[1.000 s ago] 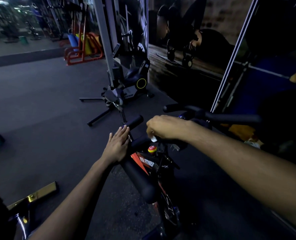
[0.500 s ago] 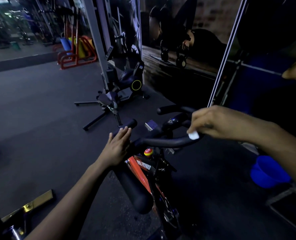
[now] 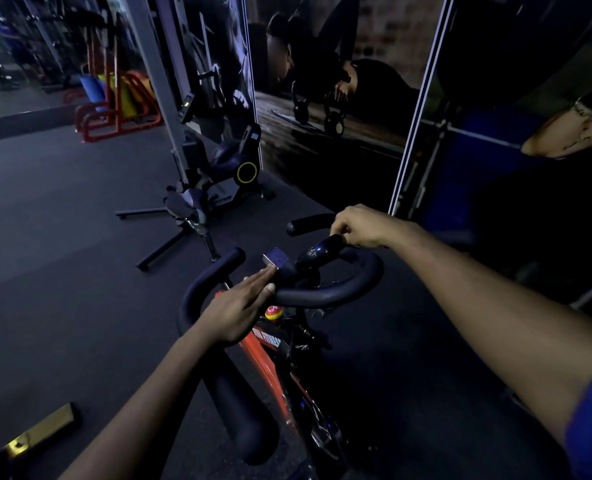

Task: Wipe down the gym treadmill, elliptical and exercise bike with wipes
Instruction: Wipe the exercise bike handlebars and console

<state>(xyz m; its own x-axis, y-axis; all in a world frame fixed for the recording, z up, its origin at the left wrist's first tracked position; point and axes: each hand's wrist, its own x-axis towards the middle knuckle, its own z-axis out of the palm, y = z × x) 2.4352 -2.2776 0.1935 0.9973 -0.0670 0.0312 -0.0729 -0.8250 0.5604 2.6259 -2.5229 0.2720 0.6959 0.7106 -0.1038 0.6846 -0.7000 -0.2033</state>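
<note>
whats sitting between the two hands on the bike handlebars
In the head view, between the left hand and the right hand sit a small square console and a dark glossy centre grip, above the curved handlebar.

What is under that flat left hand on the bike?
The left hand rests flat on the black padded handlebar, near the bend. Just below its fingertips sits a red and yellow knob. The bar surface beneath the palm is covered.

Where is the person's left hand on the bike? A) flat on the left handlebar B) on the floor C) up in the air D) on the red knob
A: the left hand lies with straight fingers on the black handlebar, just above the red knob.
</note>
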